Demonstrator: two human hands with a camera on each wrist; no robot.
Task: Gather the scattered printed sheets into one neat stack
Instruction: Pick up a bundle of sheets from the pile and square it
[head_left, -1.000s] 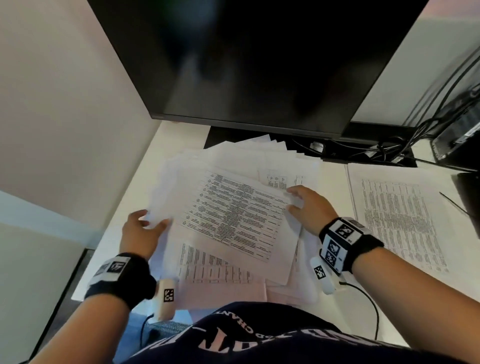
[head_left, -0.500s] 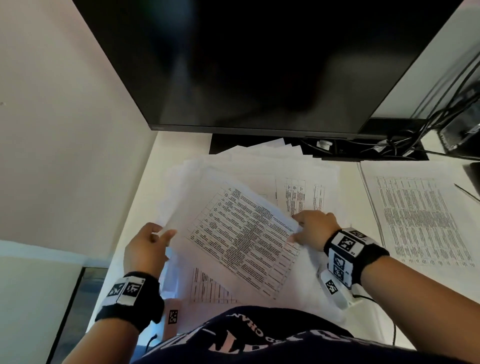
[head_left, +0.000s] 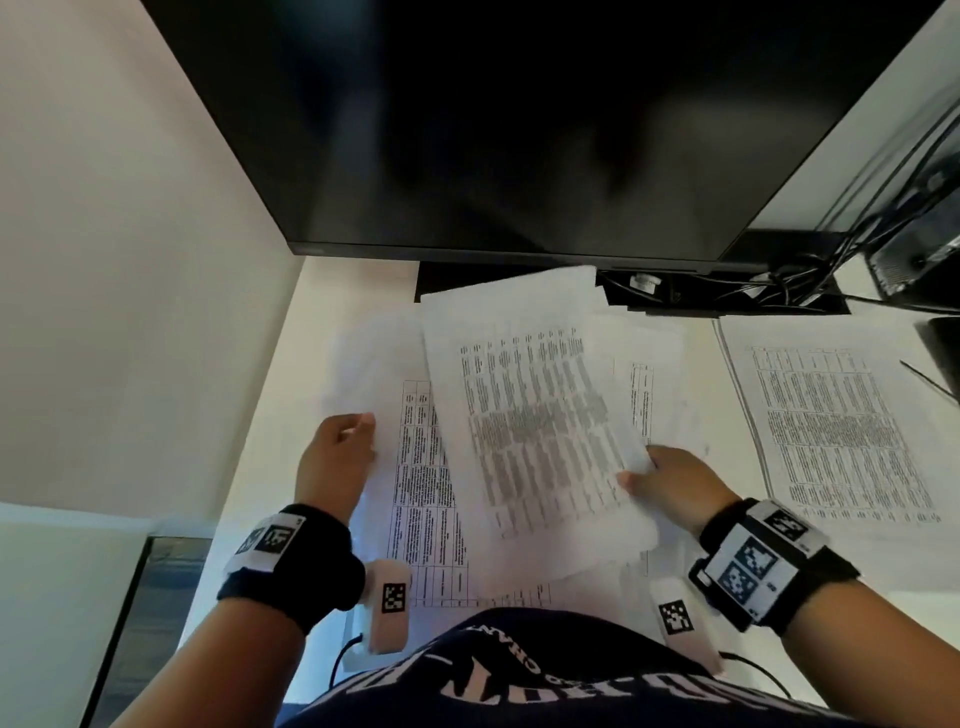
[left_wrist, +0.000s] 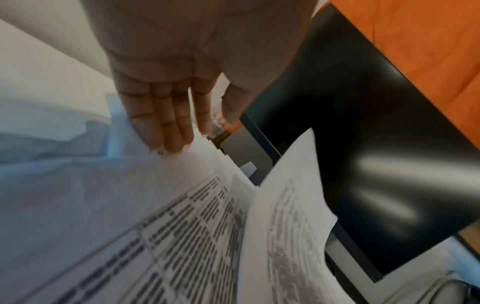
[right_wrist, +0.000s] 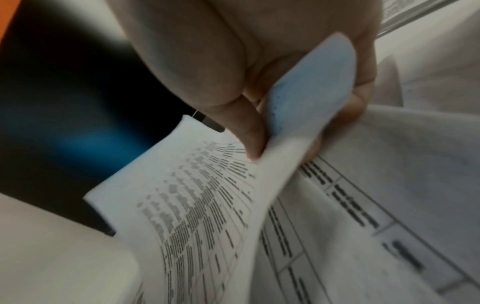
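1. while the right hand (head_left: 670, 486) pinches one printed sheet (head_left: 530, 415) at its right edge, the thumb lies on the printed face and the other fingers are curled under the paper; the right wrist view shows the edge of the paper bent between thumb and fingers (right_wrist: 249, 131).
2. this held sheet is lifted above the others and tilted, and its far corner reaches up toward the lower edge of the monitor (head_left: 519, 130).
3. the left hand (head_left: 337, 462) is at the left side of the loose pile of sheets (head_left: 421, 499). in the left wrist view its fingers (left_wrist: 166, 115) are straight and close together, with the tips touching the edge of the paper. it grips nothing.
4. the pile lies spread on the white desk (head_left: 270, 415), directly in front of the person, between the two hands. the sheets overlap at different angles, and some far corners lie against the black monitor base (head_left: 431, 278).
5. one more printed sheet (head_left: 836, 431) lies flat on the desk to the right, apart from the pile and near the right wrist.
6. black cables (head_left: 779, 291) lie behind this sheet, under the right side of the monitor.
7. both wrists carry black bands with square printed markers (head_left: 753, 561).
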